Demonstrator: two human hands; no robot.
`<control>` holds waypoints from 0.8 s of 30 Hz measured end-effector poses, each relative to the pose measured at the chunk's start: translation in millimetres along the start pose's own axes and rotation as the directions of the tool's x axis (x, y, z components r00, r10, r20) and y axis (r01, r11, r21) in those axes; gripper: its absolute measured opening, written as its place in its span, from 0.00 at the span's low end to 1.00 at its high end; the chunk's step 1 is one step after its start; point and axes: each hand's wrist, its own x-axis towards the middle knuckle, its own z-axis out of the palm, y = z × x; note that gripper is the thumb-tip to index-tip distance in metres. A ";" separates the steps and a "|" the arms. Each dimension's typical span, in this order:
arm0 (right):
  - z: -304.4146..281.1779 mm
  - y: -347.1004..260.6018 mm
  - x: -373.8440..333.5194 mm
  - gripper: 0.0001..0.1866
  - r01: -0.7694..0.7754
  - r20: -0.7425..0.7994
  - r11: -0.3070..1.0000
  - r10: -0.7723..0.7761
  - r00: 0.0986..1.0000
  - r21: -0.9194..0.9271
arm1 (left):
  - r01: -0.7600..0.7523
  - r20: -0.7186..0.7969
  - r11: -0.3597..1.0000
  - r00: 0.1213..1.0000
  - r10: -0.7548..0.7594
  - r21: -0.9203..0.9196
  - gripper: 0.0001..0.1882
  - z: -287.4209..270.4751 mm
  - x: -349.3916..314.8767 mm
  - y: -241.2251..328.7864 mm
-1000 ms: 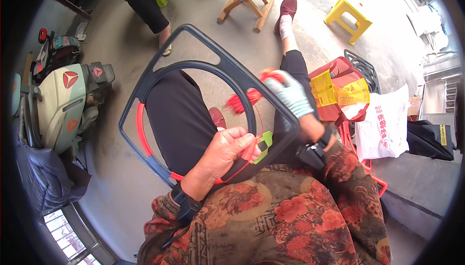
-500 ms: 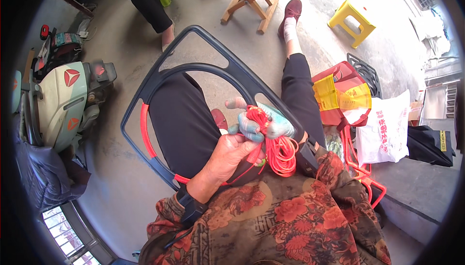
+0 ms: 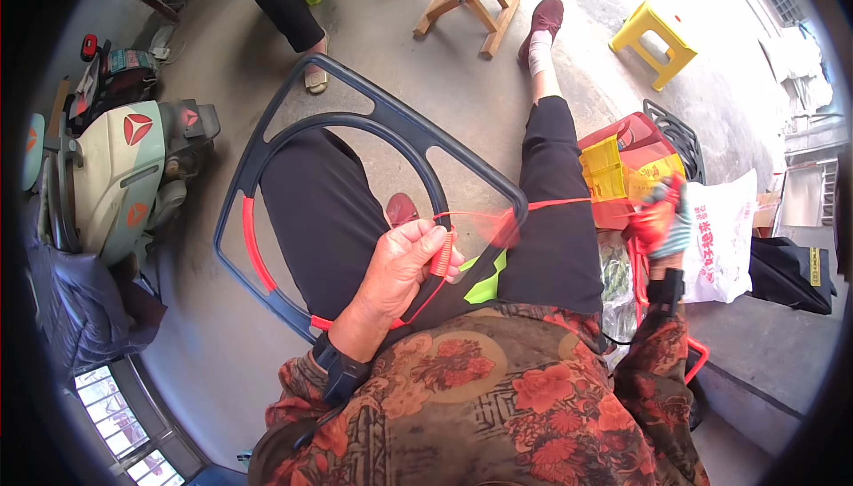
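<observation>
A dark plastic frame [image 3: 384, 104] with a round inner ring rests across my lap. Red-orange cord is wound tightly around parts of the ring, one wrapped stretch [image 3: 258, 246] being on its left side. My bare left hand [image 3: 400, 264] pinches the ring at a short coil of cord [image 3: 442, 253], thumb on top. From there a thin length of cord [image 3: 562, 203] runs out to the right. At its far end, beside the bags, my gloved right hand [image 3: 665, 221] is closed around the red-orange cord bundle, blurred by motion. Some green material [image 3: 486, 282] shows behind the frame.
A pale scooter [image 3: 115, 153] stands at the left. To my right are a red bag [image 3: 626, 135], a white plastic bag [image 3: 711, 255] and a black bag [image 3: 786, 271]. Ahead are a yellow stool [image 3: 653, 42], a wooden folding stool [image 3: 471, 6] and another person's leg [image 3: 280, 2].
My right hand has swung from the ring out to the right with the cord bundle, drawing the cord out. My left hand stays at the ring, which has shifted slightly.
</observation>
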 end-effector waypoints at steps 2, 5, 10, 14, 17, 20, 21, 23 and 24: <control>-39.4 -41.8 -0.1 0.14 -0.182 0.299 0.928 0.082 0.951 0.325 | -0.013 0.010 1.000 1.000 0.013 -0.007 0.13 -1.8 1.0 0.4; -77.2 -78.3 -7.8 0.15 0.013 -0.055 0.995 -0.008 0.998 0.097 | -0.036 0.017 0.999 0.999 0.036 0.004 0.13 -3.1 0.8 2.7; -81.1 -81.6 -0.8 0.16 0.094 -0.530 0.931 -0.282 0.799 -0.354 | -0.070 0.013 0.990 0.997 0.073 -0.122 0.10 -4.0 -4.9 7.7; -34.3 -54.5 19.6 0.14 0.067 -0.331 0.926 -0.199 0.922 -0.371 | -0.075 0.019 0.982 0.997 0.080 -0.173 0.08 -2.8 -4.9 8.4; 36.1 -2.7 30.6 0.13 0.092 -0.078 0.636 -0.235 0.969 -0.767 | -0.065 0.079 0.992 0.994 0.073 -0.106 0.08 2.0 -1.5 5.9; 123.1 68.8 10.3 0.14 0.394 0.319 0.324 -0.261 0.911 -0.860 | 0.033 0.107 0.999 0.994 -0.032 -0.009 0.09 9.7 -2.2 3.0; 149.4 93.0 5.3 0.12 0.338 0.268 0.338 -0.237 0.934 -0.878 | 0.068 0.126 0.998 0.990 -0.070 0.016 0.09 12.6 -1.8 2.7; 185.5 134.1 -6.9 0.12 0.249 0.209 0.527 -0.136 0.968 -0.812 | 0.116 0.171 0.993 0.978 -0.121 0.038 0.10 18.8 -0.8 1.2; 197.8 153.3 -8.7 0.14 0.058 0.084 0.596 0.016 0.996 -0.801 | 0.145 0.168 0.988 0.974 -0.152 0.050 0.11 21.6 0.2 0.7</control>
